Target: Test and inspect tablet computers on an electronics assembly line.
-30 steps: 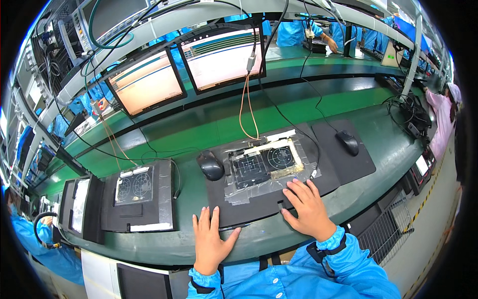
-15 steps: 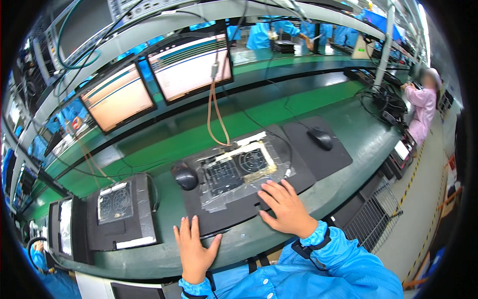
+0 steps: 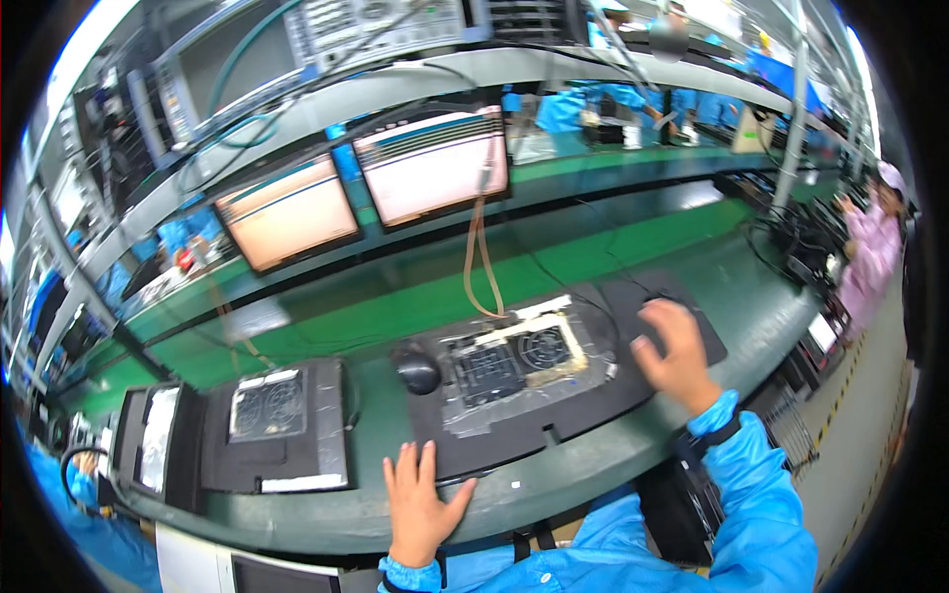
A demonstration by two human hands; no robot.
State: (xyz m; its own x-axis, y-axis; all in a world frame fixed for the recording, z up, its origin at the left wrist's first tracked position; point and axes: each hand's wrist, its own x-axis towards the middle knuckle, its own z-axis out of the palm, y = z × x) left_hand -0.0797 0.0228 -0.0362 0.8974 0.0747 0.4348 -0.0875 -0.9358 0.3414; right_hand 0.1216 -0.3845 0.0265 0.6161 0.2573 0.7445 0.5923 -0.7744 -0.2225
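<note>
My left hand (image 3: 423, 509) rests at the bench's front edge, fingers spread, beside the near left corner of a dark mat (image 3: 578, 420). Nothing is in it. My right hand (image 3: 680, 358) is over the right part of the mats, its fingers extended and slightly blurred. Just beyond those fingertips is a black computer mouse (image 3: 664, 295), mostly hidden; whether I touch it cannot be made out. Taped onto the dark mat is a flat fixture (image 3: 489, 374) with a dark grid and a ringed round pattern. Left of it sits a second black mouse (image 3: 417, 372).
Two lit monitors (image 3: 435, 168) stand behind the green bench (image 3: 395, 287), with a looped tan cable (image 3: 471, 267) hanging in front. A similar fixture (image 3: 269, 405) lies at left, next to a black box (image 3: 158, 445). A person in pink (image 3: 870, 247) stands far right, near black cables (image 3: 781, 237).
My right hand has lifted from the mat's front edge and moved right and away from me, to the right mouse. My left hand stays at the bench edge. The whole view has shifted.
</note>
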